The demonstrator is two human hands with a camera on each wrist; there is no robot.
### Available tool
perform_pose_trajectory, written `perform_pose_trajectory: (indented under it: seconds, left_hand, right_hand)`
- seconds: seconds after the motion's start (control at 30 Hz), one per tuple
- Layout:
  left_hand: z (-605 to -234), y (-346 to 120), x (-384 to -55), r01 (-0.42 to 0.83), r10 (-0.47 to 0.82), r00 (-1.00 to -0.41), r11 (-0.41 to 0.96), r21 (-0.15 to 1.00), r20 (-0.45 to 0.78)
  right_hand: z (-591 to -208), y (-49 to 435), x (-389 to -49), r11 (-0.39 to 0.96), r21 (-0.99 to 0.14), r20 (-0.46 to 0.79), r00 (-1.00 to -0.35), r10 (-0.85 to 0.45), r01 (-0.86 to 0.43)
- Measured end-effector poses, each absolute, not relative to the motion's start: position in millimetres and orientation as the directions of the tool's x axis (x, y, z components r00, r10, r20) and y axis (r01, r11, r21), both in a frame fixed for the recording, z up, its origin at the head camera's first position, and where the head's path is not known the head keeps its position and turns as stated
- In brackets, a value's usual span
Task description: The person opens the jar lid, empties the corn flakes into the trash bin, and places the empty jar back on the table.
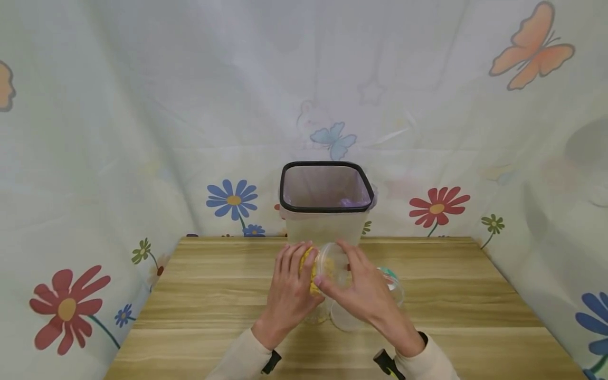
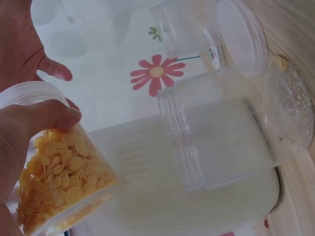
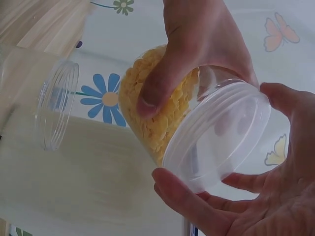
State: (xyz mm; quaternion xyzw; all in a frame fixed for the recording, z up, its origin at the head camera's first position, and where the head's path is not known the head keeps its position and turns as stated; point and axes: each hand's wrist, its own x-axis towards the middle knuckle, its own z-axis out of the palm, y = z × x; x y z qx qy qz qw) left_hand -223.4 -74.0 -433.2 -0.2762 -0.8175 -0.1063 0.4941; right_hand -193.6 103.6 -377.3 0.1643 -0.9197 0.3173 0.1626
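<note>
My left hand [image 1: 291, 287] grips a clear plastic jar [image 2: 69, 172] of yellow flakes, its thumb and fingers wrapped round the side. The jar is tilted above the table, its lidded end turned toward my right hand [image 1: 368, 287]. A translucent white screw lid [image 3: 221, 135] covers that end. Thumb and fingers of the right hand spread round the lid's rim, fingertips right at its edge. Below, an open clear jar [image 2: 211, 128] stands upright on the table, with some pale crumbs at its bottom.
A whitish bin [image 1: 323, 227] with a black rim [image 1: 328, 209] and a bag inside stands behind the hands. Another clear jar [image 2: 184, 29] and a loose white lid [image 2: 241, 39] sit on the wood-grain table [image 1: 199, 295]. A flower-printed curtain [image 1: 190, 105] surrounds the table.
</note>
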Motion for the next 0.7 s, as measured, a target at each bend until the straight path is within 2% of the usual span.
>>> perform_pose_trajectory:
  seconds: [0.23, 0.57, 0.7]
  left_hand:
    - [-432.9, -74.3, -221.3, 0.556, 0.341, -0.358, 0.825, -0.095, 0.869]
    - [-433.7, -77.3, -219.6, 0.571, 0.342, -0.373, 0.817, -0.078, 0.863]
    - [-434.6, -77.8, -219.2, 0.569, 0.343, -0.368, 0.818, -0.083, 0.864]
  right_hand:
    - [-376.7, 107.3, -192.1, 0.647, -0.528, 0.463, -0.826, -0.323, -0.549]
    - [-377.6, 112.1, -195.1, 0.609, -0.343, 0.567, -0.674, -0.473, -0.715]
    - [-378.0, 113.9, -195.3, 0.581, -0.308, 0.577, -0.633, -0.515, -0.753]
